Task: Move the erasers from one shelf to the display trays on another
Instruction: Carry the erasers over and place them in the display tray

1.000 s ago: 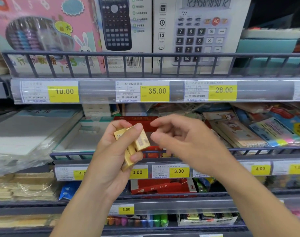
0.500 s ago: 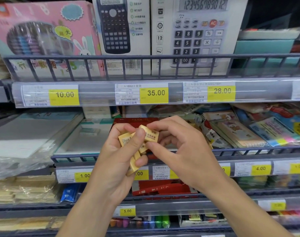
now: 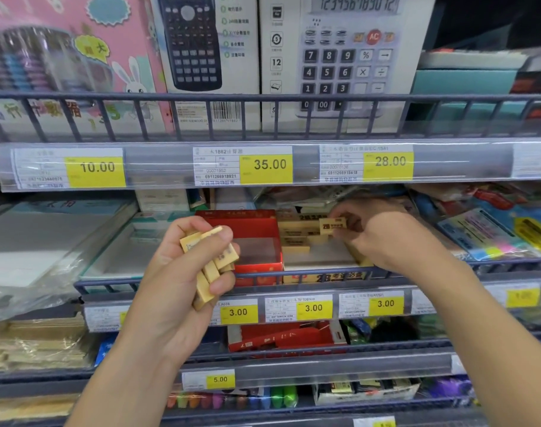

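The left hand [image 3: 186,272] is closed around a loose bundle of yellow erasers [image 3: 212,260], held in front of the middle shelf rail [image 3: 158,280]. The erasers sit at mixed angles between thumb and curled fingers; several project beyond the grip.

The right hand [image 3: 383,238] pinches a single eraser [image 3: 333,225] between thumb and fingertips, above the yellow display tray [image 3: 321,274]. That tray already contains a partial stack of matching erasers [image 3: 296,237]. Just left of it stands a red display tray [image 3: 256,268], whose visible interior shows none.

Handling characteristics, as judged from appearance:
- Each eraser is a small rectangular block in a printed paper sleeve. It is likely light and firm, with slight give.
- The sleeve is probably smoother than bare rubber, so a block may slide if pinched weakly.
- Breakage risk appears low; the main risk is a dropped block from the left-hand bundle.

Recommended hold: pinch one block across its two long narrow edges, printed face outward, as the right hand does now. Lower it flat onto the existing stack, aligned with the blocks beneath. Keep the left hand level so the projecting blocks do not slip out.
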### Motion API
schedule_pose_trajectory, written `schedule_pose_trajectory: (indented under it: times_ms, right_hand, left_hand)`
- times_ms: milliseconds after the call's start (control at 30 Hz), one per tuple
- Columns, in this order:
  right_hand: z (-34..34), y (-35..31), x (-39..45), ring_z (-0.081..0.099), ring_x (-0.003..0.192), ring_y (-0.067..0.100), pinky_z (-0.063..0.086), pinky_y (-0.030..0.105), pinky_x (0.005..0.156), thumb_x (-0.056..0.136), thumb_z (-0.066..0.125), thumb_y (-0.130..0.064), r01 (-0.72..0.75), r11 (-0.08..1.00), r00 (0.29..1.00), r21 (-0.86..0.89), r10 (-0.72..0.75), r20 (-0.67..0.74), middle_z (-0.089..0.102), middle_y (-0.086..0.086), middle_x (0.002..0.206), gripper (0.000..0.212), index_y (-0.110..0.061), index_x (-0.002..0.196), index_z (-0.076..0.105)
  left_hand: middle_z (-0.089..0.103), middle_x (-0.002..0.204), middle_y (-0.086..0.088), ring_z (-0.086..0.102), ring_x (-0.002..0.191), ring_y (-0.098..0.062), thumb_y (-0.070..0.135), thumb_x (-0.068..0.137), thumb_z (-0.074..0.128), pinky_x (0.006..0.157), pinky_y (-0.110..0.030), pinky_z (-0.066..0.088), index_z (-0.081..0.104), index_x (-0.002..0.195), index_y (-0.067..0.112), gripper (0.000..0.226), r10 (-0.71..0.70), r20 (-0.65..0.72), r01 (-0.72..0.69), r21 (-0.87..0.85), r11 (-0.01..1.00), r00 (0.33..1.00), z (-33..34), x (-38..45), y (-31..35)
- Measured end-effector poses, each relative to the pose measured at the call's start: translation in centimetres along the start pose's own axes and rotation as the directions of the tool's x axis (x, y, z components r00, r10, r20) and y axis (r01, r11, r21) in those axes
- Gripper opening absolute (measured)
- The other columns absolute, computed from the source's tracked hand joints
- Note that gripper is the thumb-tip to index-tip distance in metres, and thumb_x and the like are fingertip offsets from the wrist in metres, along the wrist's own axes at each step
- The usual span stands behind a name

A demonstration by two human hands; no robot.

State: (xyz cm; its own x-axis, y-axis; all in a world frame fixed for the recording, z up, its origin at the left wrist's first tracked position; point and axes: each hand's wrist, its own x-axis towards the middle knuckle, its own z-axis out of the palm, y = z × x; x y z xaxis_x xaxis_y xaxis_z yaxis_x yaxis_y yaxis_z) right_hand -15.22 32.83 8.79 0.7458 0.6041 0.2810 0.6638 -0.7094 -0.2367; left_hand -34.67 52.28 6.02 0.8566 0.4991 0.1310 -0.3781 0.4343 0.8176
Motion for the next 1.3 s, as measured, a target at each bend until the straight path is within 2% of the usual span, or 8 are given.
schedule_pose_trajectory:
  times_ms: [233,567,767,867,933,1000,1133,1300]
  right_hand:
    - [1.3,-0.9,2.7,0.056,0.11,0.024,0.047,0.028,0.088,0.096,0.063,-0.028,-0.015,0.989,0.962,-0.144,0.053,0.268,0.055,0.003,0.127,0.028,-0.033,0.124,0.064]
    - [2.3,-1.4,3.0,0.061,0.109,0.021,0.047,0.024,0.089,0.092,0.068,-0.025,-0.034,0.998,0.975,-0.057,0.045,0.217,0.066,-0.001,0.122,0.018,-0.028,0.109,0.072]
    - [1.3,-1.9,2.1,0.059,0.111,0.023,0.049,0.028,0.092,0.098,0.059,-0.04,0.012,0.988,0.976,-0.152,0.022,0.218,0.064,0.001,0.126,0.032,-0.027,0.126,0.066]
    - [1.0,-3.1,-0.7,0.065,0.095,0.005,0.05,0.023,0.078,0.095,0.062,-0.043,0.143,0.977,0.987,0.156,-0.13,-0.089,0.07,-0.019,0.101,0.024,-0.034,0.115,0.07]
    - [1.0,-4.8,-2.8,0.066,0.089,0.003,0.052,0.02,0.073,0.089,0.069,-0.042,0.303,0.807,0.953,0.507,-0.247,-0.177,0.069,-0.021,0.093,0.025,-0.036,0.113,0.072]
    - [1.2,-6.4,-4.0,0.067,0.09,0.012,0.056,0.028,0.077,0.087,0.072,-0.04,0.363,0.65,0.918,0.667,-0.371,-0.138,0.063,-0.014,0.103,0.037,-0.037,0.123,0.067]
    - [1.8,-7.5,-4.2,0.06,0.092,0.015,0.055,0.036,0.078,0.089,0.075,-0.028,0.377,0.622,0.885,0.687,-0.46,-0.07,0.051,-0.01,0.11,0.048,-0.032,0.135,0.06]
    - [2.4,-7.4,-4.2,0.063,0.094,0.02,0.055,0.039,0.079,0.085,0.08,-0.025,0.407,0.536,0.894,0.74,-0.401,-0.202,0.056,-0.007,0.111,0.044,-0.026,0.127,0.067]
  left_hand:
    - [0.069,0.082,-0.009,0.064,0.071,-0.014,0.009,0.069,0.086,0.036,-0.018,0.037,0.069,0.078,0.025,0.025,-0.02,-0.018,0.02,0.0,1.0,1.0,0.3,0.3,0.0]
    - [0.068,0.081,-0.011,0.062,0.071,-0.015,0.016,0.066,0.087,0.037,-0.019,0.038,0.068,0.081,0.025,0.026,-0.051,-0.004,0.051,0.024,0.998,0.999,0.7,0.3,-0.4]
    - [0.07,0.08,-0.009,0.059,0.069,-0.015,0.021,0.066,0.087,0.037,-0.019,0.039,0.069,0.08,0.026,0.024,-0.071,0.02,0.07,0.037,0.997,0.997,1.3,0.0,-0.8]
    - [0.07,0.079,-0.008,0.06,0.07,-0.014,0.023,0.064,0.088,0.037,-0.019,0.039,0.069,0.08,0.025,0.025,-0.071,0.028,0.07,0.035,0.997,0.997,1.6,-0.3,-0.9]
    - [0.069,0.078,-0.007,0.06,0.067,-0.014,0.022,0.067,0.09,0.037,-0.019,0.039,0.069,0.079,0.025,0.024,-0.07,0.033,0.069,0.041,0.997,0.997,1.8,-0.4,-1.0]
    - [0.065,0.077,-0.008,0.056,0.06,-0.013,0.018,0.074,0.087,0.036,-0.019,0.038,0.067,0.081,0.024,0.021,-0.072,0.041,0.07,0.039,0.997,0.997,1.9,-0.5,-1.1]
    - [0.065,0.078,-0.011,0.053,0.053,-0.014,0.019,0.077,0.08,0.036,-0.019,0.041,0.067,0.084,0.022,0.015,-0.093,0.073,0.091,0.033,0.995,0.993,2.1,-0.9,-1.2]
    - [0.068,0.081,-0.008,0.054,0.055,-0.012,0.033,0.073,0.088,0.036,-0.019,0.04,0.069,0.086,0.022,0.026,-0.086,0.059,0.082,0.059,0.995,0.995,1.6,-1.2,-0.9]
